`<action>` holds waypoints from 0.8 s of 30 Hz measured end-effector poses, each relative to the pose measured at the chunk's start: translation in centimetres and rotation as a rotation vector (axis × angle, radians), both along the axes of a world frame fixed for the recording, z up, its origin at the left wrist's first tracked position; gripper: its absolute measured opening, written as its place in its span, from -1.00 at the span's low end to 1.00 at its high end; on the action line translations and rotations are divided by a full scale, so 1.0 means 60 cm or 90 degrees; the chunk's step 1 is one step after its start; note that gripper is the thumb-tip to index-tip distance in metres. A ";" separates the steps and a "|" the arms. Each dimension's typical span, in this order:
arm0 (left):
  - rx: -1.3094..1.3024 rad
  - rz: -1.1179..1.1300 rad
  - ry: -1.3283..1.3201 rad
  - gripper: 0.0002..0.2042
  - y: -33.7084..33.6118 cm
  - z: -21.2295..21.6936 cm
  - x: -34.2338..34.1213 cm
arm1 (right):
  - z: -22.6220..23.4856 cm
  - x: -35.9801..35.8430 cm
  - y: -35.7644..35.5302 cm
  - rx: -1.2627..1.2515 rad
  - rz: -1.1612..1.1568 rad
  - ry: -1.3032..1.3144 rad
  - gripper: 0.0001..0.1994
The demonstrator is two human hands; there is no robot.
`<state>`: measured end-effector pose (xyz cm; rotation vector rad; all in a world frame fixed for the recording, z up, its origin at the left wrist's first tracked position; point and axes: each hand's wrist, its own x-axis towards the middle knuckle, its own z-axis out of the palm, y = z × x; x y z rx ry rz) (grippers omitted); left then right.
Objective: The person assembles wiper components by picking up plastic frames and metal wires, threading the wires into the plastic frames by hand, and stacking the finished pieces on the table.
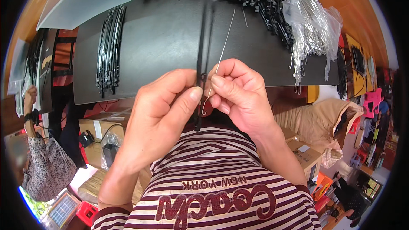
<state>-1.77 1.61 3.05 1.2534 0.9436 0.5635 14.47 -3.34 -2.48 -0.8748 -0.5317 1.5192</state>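
Note:
My left hand (159, 106) pinches a long, thin black strip (201, 42) between thumb and forefinger. The strip stands nearly upright in the picture, its far part blurred and seemingly doubled, its lower end below my fingertips. Close beside it, my right hand (243, 91) is closed on a thin metal wire (226, 36) that slants up to the right. A small hook bends the wire's near end, next to the strip. The fingertips of both hands almost meet around a small knob on the strip; whether the wire touches it I cannot tell.
On the dark table (162, 47) lies a row of black strips (110, 51) at the left. A large heap of black strips (264, 4) spreads along the far side, beside a plastic bag of metal wires (311, 25). Another person's arm (30, 106) shows at far left.

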 end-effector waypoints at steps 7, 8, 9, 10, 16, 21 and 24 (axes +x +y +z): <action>0.066 -0.011 -0.024 -0.82 -0.001 0.022 0.006 | 0.007 -0.011 0.002 0.023 -0.008 0.120 -0.91; 0.066 -0.009 -0.023 -0.82 0.000 0.021 0.006 | 0.005 -0.009 0.001 0.023 -0.006 0.121 -0.91; 0.019 -0.003 -0.046 -0.81 0.001 0.021 0.005 | -0.001 -0.005 0.000 0.046 0.014 0.147 -0.90; -0.028 0.003 -0.070 -0.79 0.002 0.020 0.006 | -0.005 -0.002 -0.001 0.070 0.034 0.173 -0.89; -0.059 0.032 -0.092 -0.78 0.005 -0.014 -0.008 | -0.013 -0.001 -0.010 0.080 0.037 0.177 -0.86; -0.079 0.044 -0.145 -0.79 -0.003 -0.021 -0.012 | -0.012 -0.002 -0.009 0.049 0.063 0.157 -0.88; -0.071 0.063 -0.169 -0.80 -0.009 -0.020 -0.014 | -0.012 -0.007 -0.010 0.020 0.076 0.125 -0.89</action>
